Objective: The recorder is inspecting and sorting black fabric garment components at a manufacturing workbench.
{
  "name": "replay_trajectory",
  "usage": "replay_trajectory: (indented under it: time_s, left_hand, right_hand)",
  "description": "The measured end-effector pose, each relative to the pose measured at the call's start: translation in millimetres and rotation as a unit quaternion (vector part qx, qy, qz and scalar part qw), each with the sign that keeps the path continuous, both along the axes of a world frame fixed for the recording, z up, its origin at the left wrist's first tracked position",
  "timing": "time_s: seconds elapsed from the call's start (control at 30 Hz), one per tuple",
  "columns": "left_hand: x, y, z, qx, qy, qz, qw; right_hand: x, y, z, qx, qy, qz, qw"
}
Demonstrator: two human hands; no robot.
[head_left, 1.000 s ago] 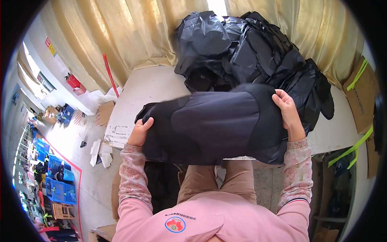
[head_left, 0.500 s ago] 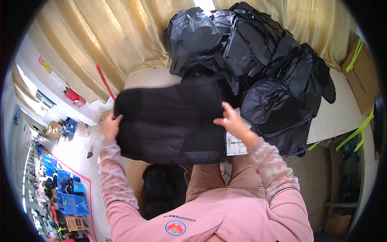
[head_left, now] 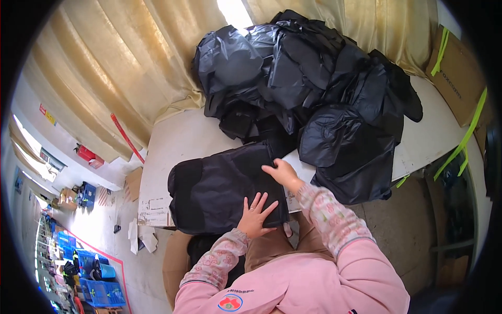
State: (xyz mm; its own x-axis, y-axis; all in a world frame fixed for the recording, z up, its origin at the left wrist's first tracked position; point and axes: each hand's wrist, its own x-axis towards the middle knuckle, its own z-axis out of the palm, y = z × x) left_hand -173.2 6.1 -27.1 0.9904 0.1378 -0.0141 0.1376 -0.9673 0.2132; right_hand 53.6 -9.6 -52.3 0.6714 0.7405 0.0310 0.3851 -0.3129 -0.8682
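A roughly rectangular black fabric cover [head_left: 219, 183] lies flat on the near part of the white table, slightly tilted, its lower edge close to my body. My left hand [head_left: 256, 215] rests on its lower right part, palm down with the fingers spread. At the cover's right edge is my right hand [head_left: 285, 175], thumb over the fabric and the other fingers partly hidden, seemingly gripping that edge. Just beyond, a large heap of glossy black covers [head_left: 293, 68] is piled up. One black piece [head_left: 361, 172] from it hangs over the table's front edge.
The white table [head_left: 172, 138] stands against beige curtains [head_left: 130, 57]. An open cardboard box [head_left: 175, 261] with black items is below the front edge, by my legs. A large carton [head_left: 455, 78] with yellow-green straps stands at right. Blue crates [head_left: 102, 290] are on the floor at left.
The black cover has come down from my raised hands onto the table. My left hand has left its left edge and moved right onto the lower right part.
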Motion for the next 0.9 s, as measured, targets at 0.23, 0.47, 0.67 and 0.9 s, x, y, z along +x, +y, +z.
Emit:
replay_trajectory:
  time_s: [0.23,0.47,0.67,0.9]
  left_hand:
    - [8,-2,-13,-0.02,-0.004,-0.015,1.0]
    - [6,-3,-13,-0.025,-0.029,-0.018,0.999]
    - [3,5,-8,-0.055,0.009,0.025,0.998]
    - [32,14,34,-0.122,0.039,-0.042,0.991]
  right_hand:
    - [102,77,48,0.251,0.157,-0.127,0.947]
    - [91,17,71,0.279,0.008,-0.042,0.959]
    - [24,-89,-14,0.094,-0.092,0.064,0.989]
    - [121,-166,-3,-0.06,-0.154,-0.306,0.938]
